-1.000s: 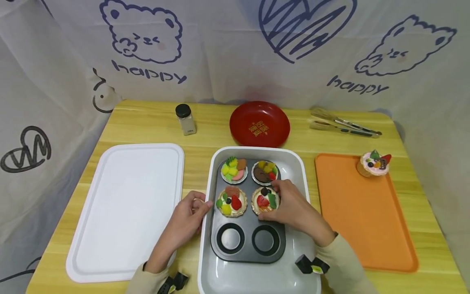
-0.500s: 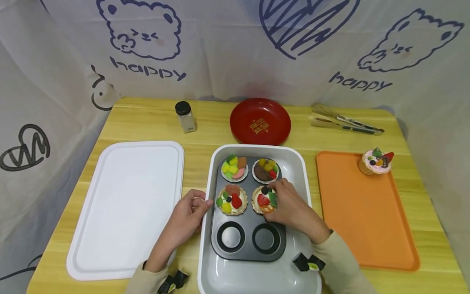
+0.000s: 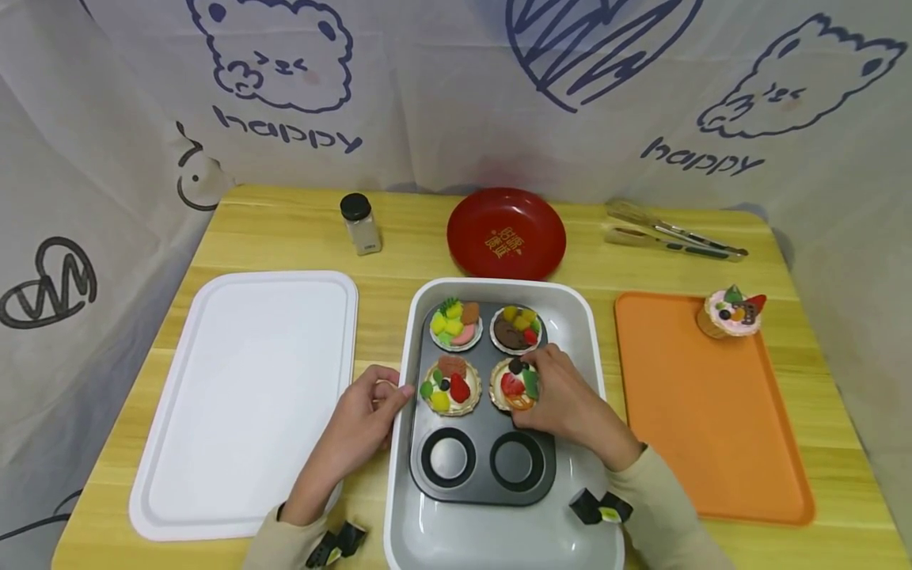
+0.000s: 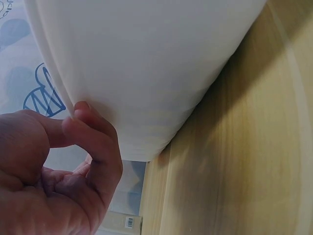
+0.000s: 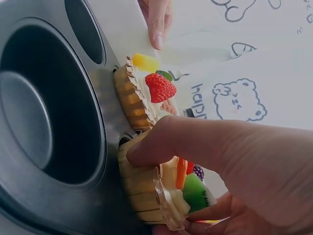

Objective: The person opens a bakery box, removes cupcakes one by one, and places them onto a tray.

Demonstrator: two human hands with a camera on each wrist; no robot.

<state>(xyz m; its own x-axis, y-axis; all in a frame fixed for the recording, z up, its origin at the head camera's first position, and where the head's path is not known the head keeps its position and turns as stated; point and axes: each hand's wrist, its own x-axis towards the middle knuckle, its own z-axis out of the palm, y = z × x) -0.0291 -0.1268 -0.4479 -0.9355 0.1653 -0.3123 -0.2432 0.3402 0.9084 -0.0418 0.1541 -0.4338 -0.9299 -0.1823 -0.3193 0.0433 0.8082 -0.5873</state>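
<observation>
My right hand (image 3: 573,400) holds a fruit tart (image 3: 511,385) by its sides, thumb and fingers on opposite edges. In the right wrist view this tart (image 5: 142,183), topped with kiwi and berries, sits at the mouth of a cup, slightly tilted. The dark muffin pan (image 3: 480,487) carries two further tarts at the back and a strawberry-topped tart (image 3: 451,386) in its middle left cup; both front cups are bare. My left hand (image 3: 363,416) pinches the left rim of the deep white tray (image 3: 463,538) under the pan; in the left wrist view its fingertips meet at the rim.
A flat white tray (image 3: 242,412) lies left, an orange tray (image 3: 712,427) right, with a pink cupcake (image 3: 730,314) at its far corner. Behind stand a black-capped shaker jar (image 3: 361,226), a red plate (image 3: 507,233) and tongs (image 3: 677,237).
My right hand has tightened slightly on the tart, its fingertips shifting a little right on its edge. The left hand keeps its place at the tray rim. The head view tilts slightly.
</observation>
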